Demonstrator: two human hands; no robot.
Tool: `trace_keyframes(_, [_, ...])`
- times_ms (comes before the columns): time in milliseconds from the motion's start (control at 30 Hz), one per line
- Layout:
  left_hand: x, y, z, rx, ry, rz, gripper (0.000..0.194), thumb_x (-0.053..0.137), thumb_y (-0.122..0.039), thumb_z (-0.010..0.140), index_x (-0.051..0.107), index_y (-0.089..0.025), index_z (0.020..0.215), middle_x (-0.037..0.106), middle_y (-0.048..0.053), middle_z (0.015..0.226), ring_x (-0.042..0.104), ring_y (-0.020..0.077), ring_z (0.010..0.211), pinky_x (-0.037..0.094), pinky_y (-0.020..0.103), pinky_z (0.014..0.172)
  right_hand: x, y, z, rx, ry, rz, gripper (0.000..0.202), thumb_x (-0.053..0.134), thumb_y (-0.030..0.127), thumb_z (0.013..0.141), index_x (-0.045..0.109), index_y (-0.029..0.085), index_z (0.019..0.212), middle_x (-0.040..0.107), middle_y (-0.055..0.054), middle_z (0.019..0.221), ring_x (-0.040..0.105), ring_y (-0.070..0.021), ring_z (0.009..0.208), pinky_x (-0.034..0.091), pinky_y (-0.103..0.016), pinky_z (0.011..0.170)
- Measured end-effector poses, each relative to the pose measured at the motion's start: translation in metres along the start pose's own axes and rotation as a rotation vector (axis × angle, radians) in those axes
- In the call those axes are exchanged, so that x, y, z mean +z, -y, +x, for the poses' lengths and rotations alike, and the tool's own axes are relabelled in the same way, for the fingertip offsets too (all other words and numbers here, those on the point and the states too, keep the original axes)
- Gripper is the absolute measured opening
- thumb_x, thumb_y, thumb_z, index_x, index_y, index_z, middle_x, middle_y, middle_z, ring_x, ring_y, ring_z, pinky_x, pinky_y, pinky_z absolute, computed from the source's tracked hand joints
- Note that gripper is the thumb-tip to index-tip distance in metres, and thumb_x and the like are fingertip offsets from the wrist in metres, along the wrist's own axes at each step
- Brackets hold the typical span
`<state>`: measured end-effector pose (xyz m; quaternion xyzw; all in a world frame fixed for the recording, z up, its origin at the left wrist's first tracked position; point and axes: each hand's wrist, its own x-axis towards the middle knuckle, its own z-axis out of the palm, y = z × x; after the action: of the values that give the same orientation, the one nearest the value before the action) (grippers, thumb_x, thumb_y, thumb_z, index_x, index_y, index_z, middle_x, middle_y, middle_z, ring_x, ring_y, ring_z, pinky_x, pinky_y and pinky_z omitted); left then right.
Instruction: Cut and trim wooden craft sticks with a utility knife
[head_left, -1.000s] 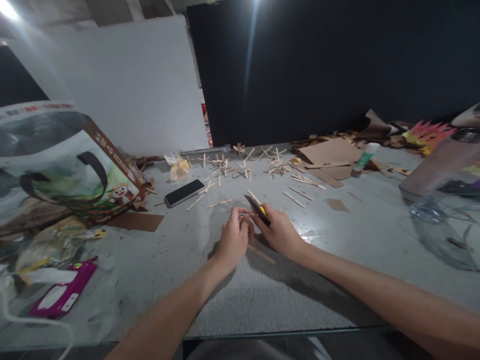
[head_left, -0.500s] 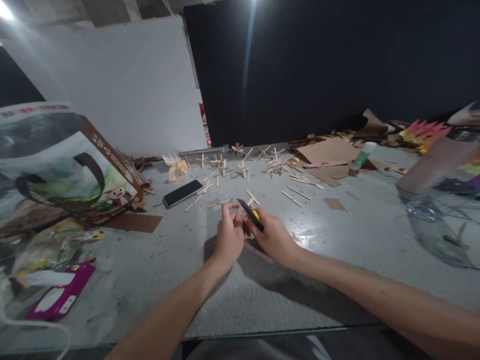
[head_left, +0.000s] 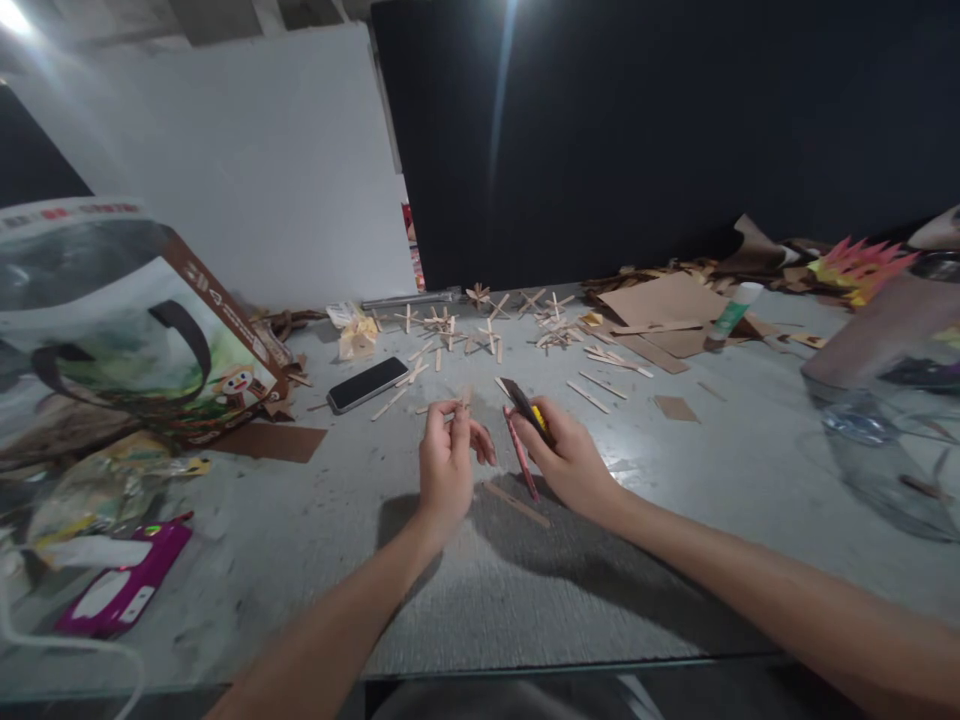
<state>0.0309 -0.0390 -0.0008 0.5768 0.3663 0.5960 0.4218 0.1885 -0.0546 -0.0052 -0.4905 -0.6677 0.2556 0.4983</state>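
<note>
The cutter [head_left: 514,394] and pale piece [head_left: 466,397] had just been parted.
The blurred pale piece was pinched by the left hand [head_left: 445,468]; the cutter and reddish pen [head_left: 522,456] were clasped in the right hand [head_left: 576,462].

A black-and-yellow cutter [head_left: 525,408], slim pink rod [head_left: 522,458] and small pale piece [head_left: 466,396] are held tilted.

A pale grey-white upright panel [head_left: 225,170] stands beside a large matte black panel [head_left: 675,130] behind a grey, scuffed surface [head_left: 322,580] with a straight near edge, as a bright white ceiling light [head_left: 13,18] glares at upper left under grey-brown overhead panels [head_left: 214,18].
</note>
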Motion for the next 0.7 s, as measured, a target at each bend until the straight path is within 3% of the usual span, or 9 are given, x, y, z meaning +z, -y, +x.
trace_keyframes(267, [-0.0003,-0.0016,-0.0024,0.043,-0.02,-0.001,0.035,0.048,-0.06,0.102,0.04,-0.025,0.103,0.057,-0.008,0.064,0.056,0.0123,0.054,0.046,0.027,0.056,0.0,0.0019,-0.0057,0.036,0.184,0.122,0.025,0.041,0.049,0.106,0.05,0.026,0.109,0.047,0.009,0.062,0.048,-0.0123,0.044,0.038,-0.024,0.045])
trace_keyframes(700, [-0.0006,-0.0062,-0.0062,0.05,0.0,0.056,0.035,0.048,-0.059,0.103,0.044,-0.024,0.105,0.059,-0.007,0.06,0.057,0.0129,0.054,0.045,0.027,0.058,-0.0013,0.0055,-0.0066,-0.048,0.248,0.025,0.024,0.041,0.045,0.105,0.047,0.026,0.091,0.048,0.007,0.062,0.05,-0.0122,0.049,0.039,-0.023,0.05])
